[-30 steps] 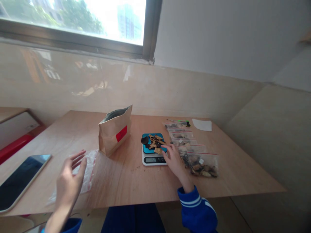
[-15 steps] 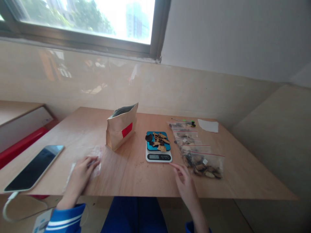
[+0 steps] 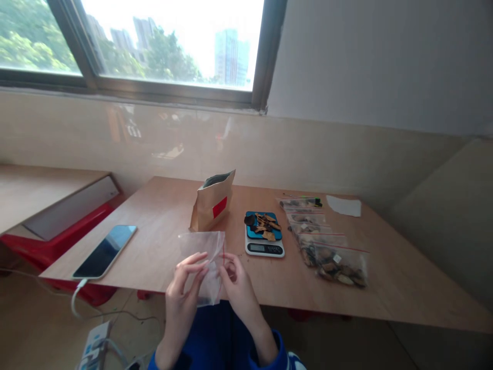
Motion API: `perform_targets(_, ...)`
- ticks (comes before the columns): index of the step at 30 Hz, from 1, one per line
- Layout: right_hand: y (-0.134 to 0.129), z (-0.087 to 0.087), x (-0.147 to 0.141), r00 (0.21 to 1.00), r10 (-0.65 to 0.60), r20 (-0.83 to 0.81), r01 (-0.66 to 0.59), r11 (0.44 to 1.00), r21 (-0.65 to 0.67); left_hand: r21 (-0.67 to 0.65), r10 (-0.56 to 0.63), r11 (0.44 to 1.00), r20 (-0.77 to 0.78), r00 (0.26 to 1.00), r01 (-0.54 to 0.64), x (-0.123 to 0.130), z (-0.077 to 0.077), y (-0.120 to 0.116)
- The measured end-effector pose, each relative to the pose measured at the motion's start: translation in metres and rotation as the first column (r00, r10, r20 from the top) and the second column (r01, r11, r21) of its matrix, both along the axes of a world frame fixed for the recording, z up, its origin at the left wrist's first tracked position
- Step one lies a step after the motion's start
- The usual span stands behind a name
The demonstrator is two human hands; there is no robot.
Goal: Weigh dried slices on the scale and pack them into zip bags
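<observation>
A clear zip bag [image 3: 210,288] with a red strip hangs between my hands over the table's front edge. My left hand [image 3: 187,285] pinches its middle, and my right hand [image 3: 236,280] grips it by the red-striped edge. Beyond them, a white kitchen scale [image 3: 265,248] with a blue top bears dried brown and dark slices [image 3: 265,224]. An upright brown paper pouch [image 3: 204,208] with a red label stands open at the top, left of the scale. Several filled zip bags [image 3: 341,264] lie in an overlapping row to the right.
A phone [image 3: 105,252] with a white cable lies at the table's left. White paper [image 3: 344,206] is at the back right. A red stool [image 3: 92,221] and a second table [image 3: 50,190] stand left; a power strip [image 3: 94,344] is on the floor.
My left hand has lifted the clear bag from the table and moved right. My right hand has left the scale's side and taken hold of the bag. The view has turned left.
</observation>
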State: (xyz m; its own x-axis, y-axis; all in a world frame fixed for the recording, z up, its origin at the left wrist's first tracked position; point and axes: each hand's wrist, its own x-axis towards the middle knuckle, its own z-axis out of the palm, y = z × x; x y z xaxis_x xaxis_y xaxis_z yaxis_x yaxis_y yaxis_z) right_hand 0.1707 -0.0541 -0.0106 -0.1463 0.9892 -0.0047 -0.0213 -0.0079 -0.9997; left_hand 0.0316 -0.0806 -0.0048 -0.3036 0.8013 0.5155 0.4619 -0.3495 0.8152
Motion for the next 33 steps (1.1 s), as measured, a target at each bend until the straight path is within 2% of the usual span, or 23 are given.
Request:
perform_targets(3, -0.001, -0.006, 0.012, 0.998, 0.006, -0.062, -0.009, 0.998, -0.06, -0.048, 0.155, 0.988, 0.22, 0.963, -0.148, 0.005, 0.002, 0.0)
perform_targets(4, -0.002, -0.006, 0.021, 0.998, 0.039, -0.056, -0.043, 0.997, -0.058, -0.057, 0.157, 0.987, 0.253, 0.955, -0.147, 0.004, 0.004, 0.001)
perform_targets(6, 0.0, -0.003, 0.041, 0.994, 0.108, 0.009, -0.108, 0.994, 0.003, -0.079, 0.095, 0.994, 0.28, 0.955, -0.075, 0.002, 0.006, 0.002)
perform_targets(8, 0.012, 0.001, 0.064, 0.986, 0.044, 0.159, -0.066, 0.988, 0.138, -0.105, 0.048, 0.994, 0.291, 0.956, -0.019, 0.003, 0.009, 0.002)
perform_targets(9, 0.023, 0.002, 0.076, 0.966, -0.073, 0.246, 0.015, 0.974, 0.228, -0.111, 0.035, 0.994, 0.282, 0.959, -0.004, 0.004, 0.009, 0.002)
perform_targets(11, 0.053, -0.001, 0.098, 0.833, -0.353, 0.427, 0.149, 0.885, 0.441, -0.107, 0.01, 0.994, 0.26, 0.966, 0.018, 0.008, 0.009, 0.0)
perform_targets(12, 0.07, -0.005, 0.108, 0.754, -0.418, 0.506, 0.144, 0.857, 0.494, -0.107, 0.002, 0.994, 0.254, 0.967, 0.026, 0.01, 0.009, 0.0)
perform_targets(15, 0.118, -0.021, 0.129, 0.584, -0.426, 0.691, 0.048, 0.868, 0.494, -0.112, -0.003, 0.993, 0.276, 0.961, 0.035, 0.016, 0.006, -0.001)
perform_targets(17, 0.139, -0.032, 0.135, 0.547, -0.392, 0.74, -0.018, 0.878, 0.478, -0.1, -0.017, 0.994, 0.309, 0.951, 0.051, 0.02, 0.004, -0.001)
perform_targets(20, 0.152, -0.044, 0.136, 0.566, -0.381, 0.731, -0.065, 0.863, 0.501, -0.116, -0.029, 0.99, 0.355, 0.934, 0.074, 0.022, 0.002, 0.0)
perform_targets(23, 0.154, -0.048, 0.135, 0.592, -0.398, 0.701, -0.051, 0.85, 0.525, -0.146, -0.021, 0.986, 0.372, 0.928, 0.081, 0.02, 0.001, 0.0)
perform_targets(28, 0.153, -0.044, 0.137, 0.653, -0.395, 0.646, -0.033, 0.837, 0.546, -0.14, -0.041, 0.984, 0.437, 0.899, 0.113, 0.014, 0.002, -0.003)
perform_targets(33, 0.155, -0.037, 0.138, 0.729, -0.379, 0.569, -0.001, 0.832, 0.555, -0.188, 0.001, 0.978, 0.428, 0.904, 0.088, 0.012, 0.007, -0.005)
